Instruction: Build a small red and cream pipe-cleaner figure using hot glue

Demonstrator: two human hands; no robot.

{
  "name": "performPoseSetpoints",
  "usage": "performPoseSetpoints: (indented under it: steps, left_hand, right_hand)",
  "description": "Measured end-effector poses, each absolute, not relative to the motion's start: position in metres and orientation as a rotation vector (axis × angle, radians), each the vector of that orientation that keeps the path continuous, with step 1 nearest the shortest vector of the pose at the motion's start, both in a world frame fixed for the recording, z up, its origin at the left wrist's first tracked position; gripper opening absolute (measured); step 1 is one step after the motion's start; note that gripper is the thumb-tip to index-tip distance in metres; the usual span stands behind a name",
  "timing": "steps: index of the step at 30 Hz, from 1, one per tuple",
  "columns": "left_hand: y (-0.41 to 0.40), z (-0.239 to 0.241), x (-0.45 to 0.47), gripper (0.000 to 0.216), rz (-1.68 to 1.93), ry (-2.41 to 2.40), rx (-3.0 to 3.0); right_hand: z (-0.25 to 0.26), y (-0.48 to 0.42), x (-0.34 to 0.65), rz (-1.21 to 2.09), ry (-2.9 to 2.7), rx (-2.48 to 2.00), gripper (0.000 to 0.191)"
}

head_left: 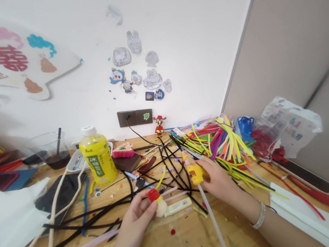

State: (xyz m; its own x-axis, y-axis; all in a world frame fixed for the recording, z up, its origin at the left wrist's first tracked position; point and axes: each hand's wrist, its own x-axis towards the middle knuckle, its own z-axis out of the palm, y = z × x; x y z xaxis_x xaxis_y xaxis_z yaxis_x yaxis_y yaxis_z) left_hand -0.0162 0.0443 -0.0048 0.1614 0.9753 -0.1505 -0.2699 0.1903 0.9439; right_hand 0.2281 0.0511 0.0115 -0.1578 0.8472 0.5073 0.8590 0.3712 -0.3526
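Note:
My left hand (138,216) pinches a small fuzzy piece (156,201) with red, yellow and cream parts between thumb and fingers. A yellow strip (161,176) sticks up just behind it. In my right hand (214,176) is a yellow hot glue gun (194,170), its nozzle turned toward the wall. A long translucent glue stick (211,219) trails from its back toward me. Part of the right fingers is hidden behind the gun. Under and between the hands lies a pale yellow-green packet (178,207), with a red bit (173,232) on the table nearer me.
Black pipe cleaners (103,207) sprawl across the wooden table (198,246). A yellow drink bottle (97,156) and a plastic cup (56,154) stand back left. Coloured pipe cleaners (216,140) heap at back right. Red-handled scissors (313,192) lie right, near a small red figure (159,126).

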Motion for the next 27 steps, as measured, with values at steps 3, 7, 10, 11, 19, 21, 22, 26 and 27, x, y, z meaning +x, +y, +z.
performPoseSetpoints:
  steps: [3,7,10,11,19,21,22,26,27]
  left_hand:
    - [0.045,-0.006,-0.016,0.037,1.127,0.989,0.932]
    - [0.048,-0.008,-0.016,0.039,1.116,0.984,0.928]
    - [0.051,-0.010,-0.016,0.039,1.063,0.938,0.935]
    - [0.051,-0.010,-0.016,0.038,1.048,0.927,0.940]
    - [0.047,-0.007,-0.016,0.032,1.040,0.945,0.985]
    - [0.047,-0.007,-0.015,0.032,1.031,0.946,0.984]
    - [0.047,-0.008,-0.015,0.031,1.026,0.944,0.985]
    - [0.047,-0.007,-0.014,0.030,1.031,0.945,0.983]
    - [0.047,-0.006,-0.014,0.030,1.031,0.950,0.984]
  right_hand:
    - [0.019,0.049,0.230,0.020,-1.837,-1.406,0.025]
    - [0.015,0.043,0.227,0.267,-1.738,-1.287,0.015]
    - [0.004,0.035,0.221,0.551,-1.679,-1.191,0.017]
    - [0.001,0.033,0.218,0.626,-1.664,-1.168,0.021]
    - [-0.004,0.024,0.203,0.686,-1.729,-1.139,0.048]
    - [-0.007,0.025,0.204,0.689,-1.631,-1.186,0.046]
    - [-0.010,0.025,0.205,0.688,-1.589,-1.204,0.046]
    - [-0.015,0.025,0.207,0.713,-1.559,-1.244,0.044]
    - [-0.015,0.026,0.207,0.718,-1.568,-1.250,0.043]
